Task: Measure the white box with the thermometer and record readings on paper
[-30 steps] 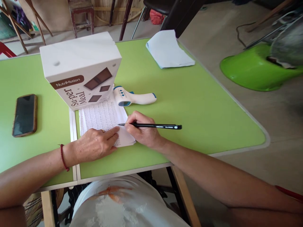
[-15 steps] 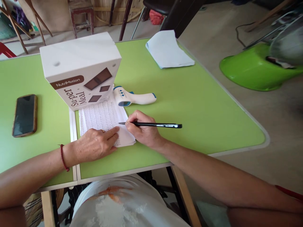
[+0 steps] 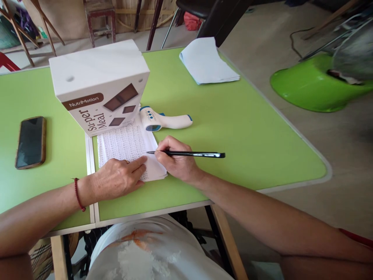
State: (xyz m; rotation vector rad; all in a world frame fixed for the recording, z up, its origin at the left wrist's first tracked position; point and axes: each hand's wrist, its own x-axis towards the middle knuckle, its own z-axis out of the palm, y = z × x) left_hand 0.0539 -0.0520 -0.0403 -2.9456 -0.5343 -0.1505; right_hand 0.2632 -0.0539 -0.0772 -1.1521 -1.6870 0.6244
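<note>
My right hand (image 3: pixel 177 159) pinches a black pen (image 3: pixel 201 154), its tip pointing left over the paper. Beneath lies a stack of white paper (image 3: pixel 121 142) covered in small rows of handwriting, with a blank strip on its right side. My left hand (image 3: pixel 121 177) rests flat on the lower part of the sheets, fingers stretched toward the pen tip; a red cord bracelet (image 3: pixel 77 194) circles that wrist. At the paper's top right corner a white and blue infrared thermometer (image 3: pixel 166 119) lies on its side. A white NutriMotion box (image 3: pixel 99 83) stands at the sheets' upper edge.
A phone (image 3: pixel 30 142) in a brown case lies on the left of the green table (image 3: pixel 247 144). Folded white paper (image 3: pixel 208 62) sits near the far edge. Beyond the table are a wooden stool (image 3: pixel 100 17) and a bright green plastic seat (image 3: pixel 309 83) on the right.
The pen and my right fingers have shifted very slightly to the right. My left hand, the paper and the box have stayed in place.
</note>
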